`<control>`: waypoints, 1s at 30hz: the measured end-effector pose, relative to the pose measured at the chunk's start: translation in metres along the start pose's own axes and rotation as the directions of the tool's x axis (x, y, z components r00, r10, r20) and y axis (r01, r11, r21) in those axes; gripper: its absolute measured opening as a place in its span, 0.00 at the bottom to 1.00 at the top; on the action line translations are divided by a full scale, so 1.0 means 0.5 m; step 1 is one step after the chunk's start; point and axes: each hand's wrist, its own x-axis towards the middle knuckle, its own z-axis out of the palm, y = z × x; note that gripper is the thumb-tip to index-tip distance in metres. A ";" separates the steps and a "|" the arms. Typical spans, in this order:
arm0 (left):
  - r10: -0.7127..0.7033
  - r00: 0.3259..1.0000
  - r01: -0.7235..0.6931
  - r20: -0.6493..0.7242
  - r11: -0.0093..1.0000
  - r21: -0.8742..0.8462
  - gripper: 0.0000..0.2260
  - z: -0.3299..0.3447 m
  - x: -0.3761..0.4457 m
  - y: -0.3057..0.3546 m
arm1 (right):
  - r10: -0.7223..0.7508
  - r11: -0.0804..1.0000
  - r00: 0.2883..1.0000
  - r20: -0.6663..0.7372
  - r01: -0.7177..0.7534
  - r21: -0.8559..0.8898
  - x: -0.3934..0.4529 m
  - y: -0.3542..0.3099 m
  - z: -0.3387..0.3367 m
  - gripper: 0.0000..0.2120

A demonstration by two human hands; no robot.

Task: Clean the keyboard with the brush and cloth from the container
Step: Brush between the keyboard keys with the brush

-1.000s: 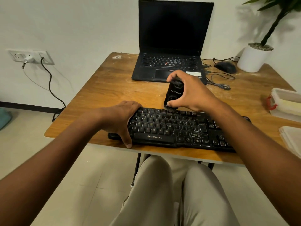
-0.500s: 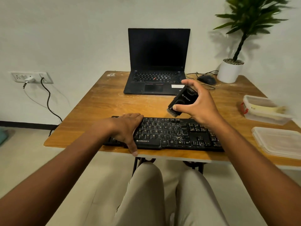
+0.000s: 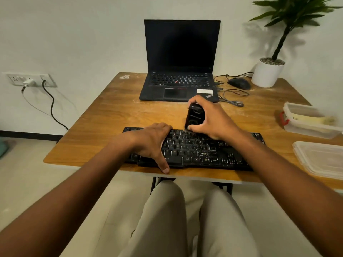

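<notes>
Altogether two hands, left hand (image 3: 150,140), right hand (image 3: 213,117), one keyboard (image 3: 194,151), one brush (image 3: 194,116)

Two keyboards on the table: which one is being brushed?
The separate black keyboard at the near edge, not the laptop's built-in one. The right hand holds the brush on its top row; the left hand steadies it.

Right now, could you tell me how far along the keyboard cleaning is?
Done: the container stands open, its lid set aside, and the brush is out. In hand: the right hand holds the brush bristles-down at the top rows of the keyboard, while the left hand steadies it. Left: pale specks remain on the keys, and the cloth lies in the container, unused.
</notes>
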 end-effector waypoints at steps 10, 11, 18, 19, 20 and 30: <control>0.012 1.000 -0.012 0.001 1.000 0.001 0.63 0.002 0.013 -0.008 | -0.037 0.998 0.999 0.021 0.036 0.060 0.033 -0.033 -0.011 0.30; 0.011 1.000 -0.011 -0.001 1.000 -0.006 0.62 0.002 0.012 -0.008 | -0.043 0.996 0.999 0.020 0.042 0.074 0.032 -0.034 0.001 0.30; 0.017 1.000 -0.017 -0.001 1.000 0.004 0.63 0.006 0.014 -0.011 | 0.033 0.990 0.980 0.195 -0.006 -0.141 0.007 0.007 -0.062 0.31; 0.016 1.000 -0.016 0.000 1.000 0.007 0.63 0.007 0.014 -0.011 | 0.037 0.988 0.979 0.202 -0.006 -0.154 0.006 0.005 -0.072 0.32; 0.016 1.000 -0.016 -0.001 1.000 0.009 0.64 0.007 0.013 -0.011 | 0.032 0.988 0.981 0.191 -0.003 -0.152 0.008 0.001 -0.077 0.31; -0.008 1.000 0.008 0.001 1.000 0.010 0.63 0.002 0.010 -0.006 | -0.013 0.999 0.995 0.103 0.018 -0.040 0.015 -0.021 -0.016 0.30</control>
